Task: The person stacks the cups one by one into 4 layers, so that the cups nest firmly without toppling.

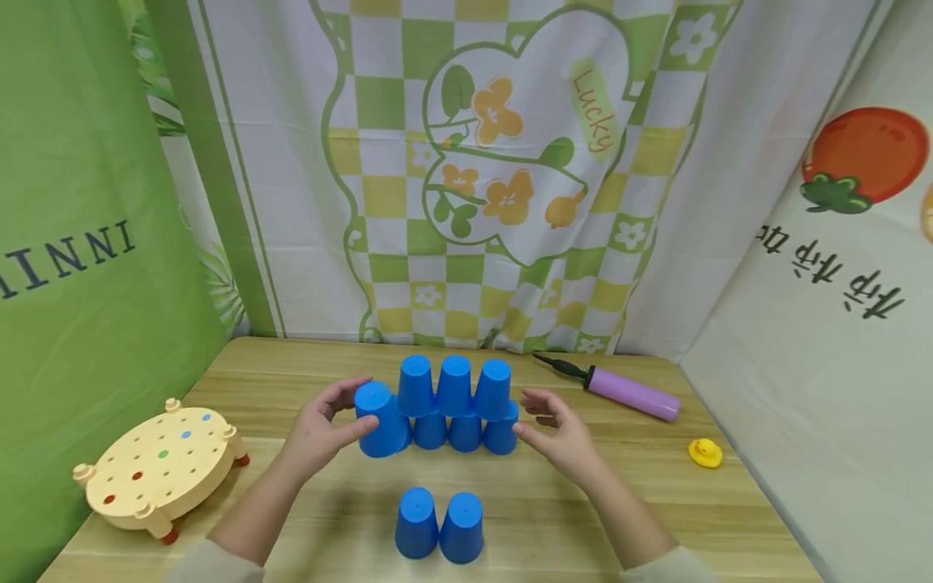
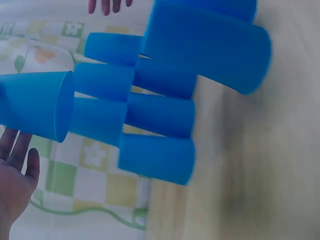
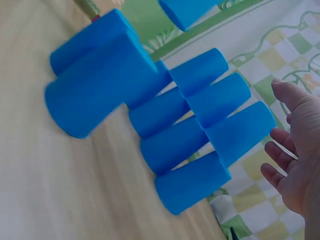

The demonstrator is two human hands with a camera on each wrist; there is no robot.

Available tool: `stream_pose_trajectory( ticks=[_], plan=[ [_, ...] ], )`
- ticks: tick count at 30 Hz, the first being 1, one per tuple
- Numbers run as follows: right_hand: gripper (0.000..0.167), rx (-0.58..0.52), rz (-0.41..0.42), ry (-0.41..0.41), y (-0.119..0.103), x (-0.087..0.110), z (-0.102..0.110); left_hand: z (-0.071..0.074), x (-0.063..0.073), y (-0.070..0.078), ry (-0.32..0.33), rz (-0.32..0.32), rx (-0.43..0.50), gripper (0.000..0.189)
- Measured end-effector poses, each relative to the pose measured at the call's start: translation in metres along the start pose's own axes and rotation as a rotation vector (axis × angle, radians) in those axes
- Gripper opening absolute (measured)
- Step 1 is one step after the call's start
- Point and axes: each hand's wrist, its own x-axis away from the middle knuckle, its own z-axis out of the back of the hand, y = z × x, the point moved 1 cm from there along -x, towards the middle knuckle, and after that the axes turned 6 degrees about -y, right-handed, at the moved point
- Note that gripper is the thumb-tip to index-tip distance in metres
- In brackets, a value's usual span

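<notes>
Head view, going big to small: a green-and-yellow checked "Lucky" curtain (image 1: 496, 186) is hanging at the back, with a wood-grain table (image 1: 350, 518) stretching out below. Over on the left, a round cream board (image 1: 182, 465) is sitting on red-tipped legs. Mid-table, a two-tier stack of mouth-down blue cups (image 1: 455, 397) is standing, three over four (right wrist view is showing the fourth). Behind it to the right, a purple hand pump (image 1: 632, 393) is lying flat. Left hand (image 1: 321, 433) is wrapping thumb and fingers round another blue cup (image 1: 381, 425), holding it in the air by the stack's left end. Right hand (image 1: 564, 445) is hovering just beside the other end, fingers loosely spread, gripping nothing; can't tell if the thumb's touching. Two more mouth-down cups (image 1: 417, 525) are standing side by side closer to the camera, and a yellow toy duck (image 1: 705, 453) is sitting off right.
</notes>
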Motion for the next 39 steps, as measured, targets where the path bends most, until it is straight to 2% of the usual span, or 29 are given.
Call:
stream_pose_trajectory(
  ticks=[4,8,13,18,25,29,39],
  plan=[
    [0.05,-0.008,0.016,-0.044,0.001,0.016,-0.01,-0.003,-0.014,0.014,-0.021,-0.014,0.008,0.053],
    [0.05,-0.011,-0.004,-0.138,0.007,0.03,-0.021,-0.007,-0.029,0.027,-0.045,-0.034,0.002,0.055],
    [0.05,-0.047,-0.038,-0.25,0.019,0.043,-0.036,-0.012,-0.046,0.038,-0.062,-0.057,0.019,0.056],
    [0.057,-0.072,-0.051,-0.334,0.026,0.053,-0.049,-0.016,-0.064,0.044,-0.045,-0.055,0.076,0.055],
    [0.068,-0.12,-0.118,-0.432,0.029,0.061,-0.063,-0.023,-0.091,0.046,-0.008,-0.002,0.132,0.057],
    [0.07,-0.137,-0.137,-0.466,0.031,0.064,-0.068,-0.028,-0.102,0.042,-0.013,0.021,0.137,0.061],
    [0.071,-0.157,-0.201,-0.47,0.034,0.064,-0.078,-0.039,-0.112,0.037,-0.027,0.027,0.119,0.06]
  ],
)
